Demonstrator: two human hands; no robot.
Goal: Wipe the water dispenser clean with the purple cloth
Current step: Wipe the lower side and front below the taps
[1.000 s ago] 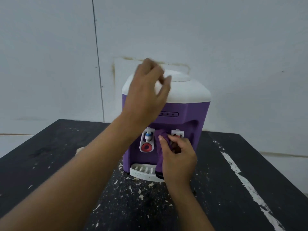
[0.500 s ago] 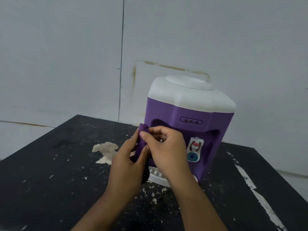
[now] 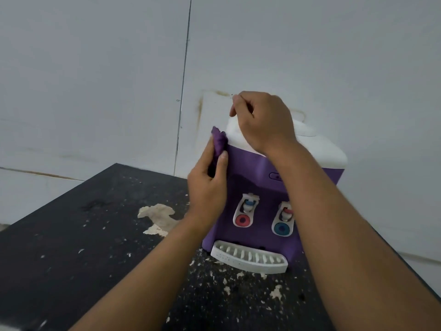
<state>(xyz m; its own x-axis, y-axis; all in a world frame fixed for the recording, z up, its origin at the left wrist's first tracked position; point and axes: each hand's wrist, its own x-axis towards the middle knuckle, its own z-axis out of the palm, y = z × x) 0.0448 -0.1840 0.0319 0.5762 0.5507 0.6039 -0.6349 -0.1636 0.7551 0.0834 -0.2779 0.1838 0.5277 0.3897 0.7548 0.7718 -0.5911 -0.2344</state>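
Left hand (image 3: pixel 207 187) clamped around purple cloth (image 3: pixel 219 141), pressed against water dispenser (image 3: pixel 253 177) upper left corner; right hand (image 3: pixel 263 120) loosely curled (holding nothing) over white top.

- I see a pale grey panelled wall (image 3: pixel 95 68) filling the upper view; a dark vertical seam (image 3: pixel 183 75) divides its panels
- A rusty brown stain (image 3: pixel 200 106) marks the wall near that seam
- Below stands a black table (image 3: pixel 71 247); its top is chipped, with a large pale patch of bare material (image 3: pixel 157 218) and scattered flecks; the light is soft and even
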